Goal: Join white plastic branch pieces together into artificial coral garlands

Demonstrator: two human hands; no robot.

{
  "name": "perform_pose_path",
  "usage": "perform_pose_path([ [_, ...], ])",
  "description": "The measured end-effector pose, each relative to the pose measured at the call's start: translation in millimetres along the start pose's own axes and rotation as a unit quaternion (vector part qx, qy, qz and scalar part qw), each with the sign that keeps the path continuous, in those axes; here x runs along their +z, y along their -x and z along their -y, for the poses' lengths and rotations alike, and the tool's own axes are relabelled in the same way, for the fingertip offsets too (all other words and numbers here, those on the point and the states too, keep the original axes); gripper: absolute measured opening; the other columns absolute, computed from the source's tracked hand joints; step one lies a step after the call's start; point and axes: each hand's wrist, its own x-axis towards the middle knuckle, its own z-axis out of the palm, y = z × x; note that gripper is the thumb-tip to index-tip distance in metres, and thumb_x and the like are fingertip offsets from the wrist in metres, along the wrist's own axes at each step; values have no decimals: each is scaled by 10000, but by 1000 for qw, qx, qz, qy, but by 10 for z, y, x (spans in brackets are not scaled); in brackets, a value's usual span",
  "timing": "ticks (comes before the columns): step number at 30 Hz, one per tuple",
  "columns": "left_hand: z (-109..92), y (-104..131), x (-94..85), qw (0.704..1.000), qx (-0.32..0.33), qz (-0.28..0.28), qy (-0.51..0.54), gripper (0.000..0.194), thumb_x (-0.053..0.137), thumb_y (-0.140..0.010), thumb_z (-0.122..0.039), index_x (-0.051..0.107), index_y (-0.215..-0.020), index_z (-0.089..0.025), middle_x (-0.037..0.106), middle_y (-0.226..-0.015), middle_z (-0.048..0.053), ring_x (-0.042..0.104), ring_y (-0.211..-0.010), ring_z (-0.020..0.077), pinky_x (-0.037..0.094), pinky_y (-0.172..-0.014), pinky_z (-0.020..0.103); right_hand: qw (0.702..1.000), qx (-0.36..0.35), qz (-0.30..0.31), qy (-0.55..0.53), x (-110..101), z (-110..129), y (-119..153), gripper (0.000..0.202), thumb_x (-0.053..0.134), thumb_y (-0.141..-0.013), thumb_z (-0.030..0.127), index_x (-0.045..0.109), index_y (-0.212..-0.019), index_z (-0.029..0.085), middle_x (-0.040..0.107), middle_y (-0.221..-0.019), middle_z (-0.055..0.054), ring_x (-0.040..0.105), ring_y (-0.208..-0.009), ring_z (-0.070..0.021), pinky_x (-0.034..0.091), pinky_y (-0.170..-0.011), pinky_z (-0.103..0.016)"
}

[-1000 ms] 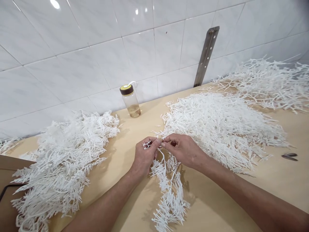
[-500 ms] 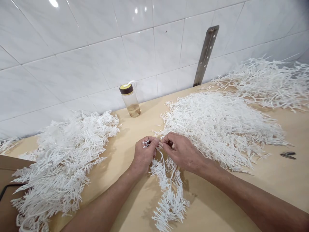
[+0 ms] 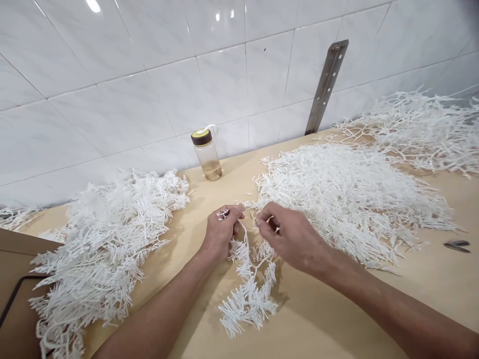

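Note:
My left hand [image 3: 220,233] is closed around the upper stem of a white artificial-plant branch [image 3: 249,301], pinching it between thumb and fingers. Small forked stem ends poke out above its curled index finger. The branch's frilly tips hang down toward me and lie over the table. To the right, my right hand [image 3: 294,235] has thumb and fingertips pinched together, a short gap away from my left fingertips. Whatever sits in that pinch is too small to make out. Just beyond the right hand lies a broad heap of white frilly sprigs [image 3: 348,194].
Another white heap [image 3: 116,239] lies at left, beside a brown box [image 3: 26,279]. Barer white branches [image 3: 422,129] fill the far right. A clear bottle [image 3: 207,159] stands near the tiled wall, where a metal strip [image 3: 327,87] leans. A small dark object [image 3: 457,246] lies right.
My right hand has drawn away to the right from my left fingertips. The branch's hanging end has swung left and up. The whole view has shifted slightly.

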Motion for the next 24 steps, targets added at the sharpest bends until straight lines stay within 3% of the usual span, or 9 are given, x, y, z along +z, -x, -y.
perform_pose_path([
  [4, -18, 19, -10, 999, -36, 19, -6, 401, 739, -702, -550, 614, -689, -169, 427, -416, -68, 283, -327, 47, 164, -317, 180, 993, 32, -106, 43, -254, -178, -104, 55, 557, -871, 236, 567, -822, 214, 634, -648, -3, 522, -504, -141, 396, -468, -272],
  [7, -26, 25, -15, 998, -46, 43, 2, 423, 715, -721, -576, 615, -701, -166, 423, -428, -65, 289, -322, 49, 162, -303, 180, 976, -19, -192, 104, -387, -285, -144, 20, 569, -846, 192, 586, -843, 202, 665, -753, -34, 566, -573, -149, 443, -556, -291],
  [10, -9, 18, -25, 996, -45, 66, 33, 424, 687, -752, -574, 645, -756, -152, 496, -497, -33, 361, -356, 56, 179, -306, 175, 959, -76, -235, 136, -448, -309, -151, 95, 534, -847, 159, 624, -866, 182, 689, -967, -86, 590, -626, -144, 464, -617, -303],
  [12, 0, 15, -28, 994, -39, 78, 69, 394, 691, -764, -530, 669, -828, -141, 599, -635, 12, 443, -417, 64, 221, -319, 171, 967, -72, -209, 128, -445, -279, -140, 122, 530, -872, 192, 651, -874, 181, 701, -926, -75, 581, -600, -135, 453, -598, -290],
  [14, -6, 19, -22, 989, -29, 95, 111, 367, 702, -768, -469, 684, -918, -135, 662, -810, 52, 512, -490, 72, 291, -345, 172, 984, -43, -132, 107, -402, -229, -117, 165, 529, -903, 254, 675, -861, 188, 692, -764, -34, 550, -546, -126, 423, -560, -270],
  [19, -63, 61, 15, 979, -12, 135, 155, 349, 735, -754, -376, 695, -993, -125, 655, -920, 65, 565, -583, 96, 396, -407, 192, 997, -21, 57, 44, -155, -131, -32, 240, 519, -932, 345, 696, -875, 193, 629, -625, 11, 478, -514, -111, 346, -509, -243],
  [21, -77, 75, 22, 979, -5, 133, 153, 345, 776, -712, -335, 696, -978, -129, 659, -923, 61, 565, -580, 97, 399, -410, 197, 995, -20, 97, 21, -63, -117, -5, 208, 542, -918, 324, 691, -881, 185, 625, -640, 7, 479, -537, -113, 342, -519, -241],
  [24, -79, 73, 11, 983, 4, 125, 134, 404, 825, -654, -288, 699, -1008, -140, 673, -904, 57, 550, -554, 91, 355, -393, 194, 995, -6, 104, -5, -2, -109, 5, 144, 576, -880, 270, 669, -822, 177, 622, -668, 5, 501, -585, -119, 357, -551, -247],
])
